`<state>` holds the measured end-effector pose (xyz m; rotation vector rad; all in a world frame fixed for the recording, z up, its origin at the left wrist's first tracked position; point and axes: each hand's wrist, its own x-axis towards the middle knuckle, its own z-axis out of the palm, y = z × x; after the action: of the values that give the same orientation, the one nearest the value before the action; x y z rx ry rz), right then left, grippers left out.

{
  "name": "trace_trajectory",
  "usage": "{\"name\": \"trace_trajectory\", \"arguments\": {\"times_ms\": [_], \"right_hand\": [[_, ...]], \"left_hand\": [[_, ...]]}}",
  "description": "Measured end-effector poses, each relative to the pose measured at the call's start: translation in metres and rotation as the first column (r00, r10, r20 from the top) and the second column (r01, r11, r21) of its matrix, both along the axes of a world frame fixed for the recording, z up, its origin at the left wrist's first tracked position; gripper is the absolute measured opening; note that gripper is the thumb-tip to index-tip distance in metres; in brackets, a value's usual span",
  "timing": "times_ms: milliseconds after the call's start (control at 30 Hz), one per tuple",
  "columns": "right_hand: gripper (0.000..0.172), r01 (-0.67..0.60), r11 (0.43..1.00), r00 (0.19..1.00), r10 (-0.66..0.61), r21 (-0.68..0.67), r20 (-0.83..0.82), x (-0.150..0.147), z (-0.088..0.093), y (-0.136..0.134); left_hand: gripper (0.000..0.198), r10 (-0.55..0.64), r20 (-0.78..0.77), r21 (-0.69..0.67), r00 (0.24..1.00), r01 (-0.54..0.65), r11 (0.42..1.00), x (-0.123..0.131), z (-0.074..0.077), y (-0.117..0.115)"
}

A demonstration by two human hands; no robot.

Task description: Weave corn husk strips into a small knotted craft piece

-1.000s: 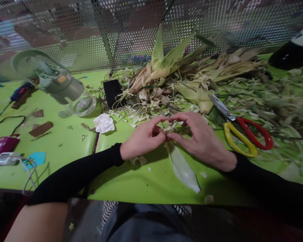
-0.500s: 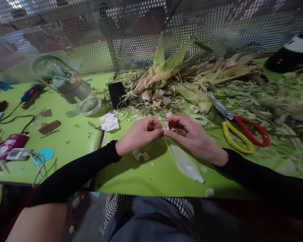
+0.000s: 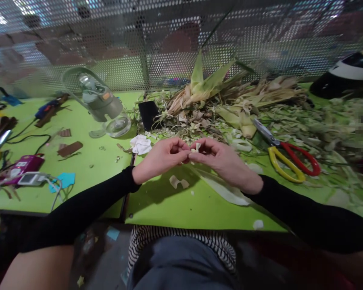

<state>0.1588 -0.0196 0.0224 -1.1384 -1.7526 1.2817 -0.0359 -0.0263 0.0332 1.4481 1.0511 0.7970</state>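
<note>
My left hand [image 3: 165,156] and my right hand [image 3: 222,161] meet over the green table, fingertips pinched together. Between them is a small, pale, folded piece of corn husk [image 3: 197,148]. It sticks up at my right fingertips; the left fingers press close beside it, and their exact grip is partly hidden. Below my right hand lies a long pale husk leaf [image 3: 228,190], its upper end reaching under the fingers. A small curled husk scrap [image 3: 179,182] rests below my left hand. Scissors [image 3: 274,140] with one red and one yellow handle lie to the right.
Dried husks [image 3: 196,96] and shredded scraps pile up behind my hands. A black phone-like slab [image 3: 148,114], crumpled white tissue [image 3: 140,144] and tipped bottle [image 3: 104,105] lie to the left. Further left are a magenta box [image 3: 26,166] and cables. A perforated screen [image 3: 117,48] stands behind.
The view has swung a little to the left. My hands have shifted slightly left over the table and turned a little, still pinched at the small husk piece.
</note>
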Motion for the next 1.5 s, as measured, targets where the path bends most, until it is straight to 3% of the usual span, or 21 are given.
{"name": "trace_trajectory", "arguments": {"times_ms": [233,433,600,867,1200,1400,1500], "right_hand": [[0.028,-0.098,0.993,0.995,0.1,0.068,-0.023,-0.013,-0.002,-0.001],[0.03,-0.045,0.998,0.999,0.045,0.041,0.019,-0.003,-0.017,0.01],[0.029,-0.088,0.994,0.996,0.09,0.065,-0.025,0.002,-0.024,0.019],[0.029,0.063,0.987,0.998,-0.064,0.151,0.005,-0.003,-0.027,0.012],[0.022,0.064,0.993,0.998,-0.066,0.104,0.015,0.0,-0.021,0.012],[0.033,0.055,0.998,0.996,-0.056,0.007,0.063,0.004,-0.021,0.013],[0.035,0.004,0.998,0.991,-0.013,0.064,0.132,0.004,-0.02,0.011]], "left_hand": [[0.006,-0.012,0.059,-0.097,0.998,0.017,0.995,-0.01,-0.008,0.002],[0.006,0.021,0.15,-0.209,0.988,0.011,0.978,-0.013,-0.017,0.007],[0.011,0.008,0.204,-0.23,0.979,0.04,0.972,-0.013,-0.024,0.008],[0.035,0.033,0.254,-0.251,0.967,0.033,0.967,0.007,-0.04,0.005],[0.03,-0.04,0.291,-0.316,0.956,0.136,0.939,0.005,-0.045,0.002],[0.03,0.06,0.246,-0.284,0.968,0.013,0.959,0.007,-0.041,0.0],[0.027,0.104,0.23,-0.272,0.968,-0.039,0.962,0.005,-0.039,0.001]]}}
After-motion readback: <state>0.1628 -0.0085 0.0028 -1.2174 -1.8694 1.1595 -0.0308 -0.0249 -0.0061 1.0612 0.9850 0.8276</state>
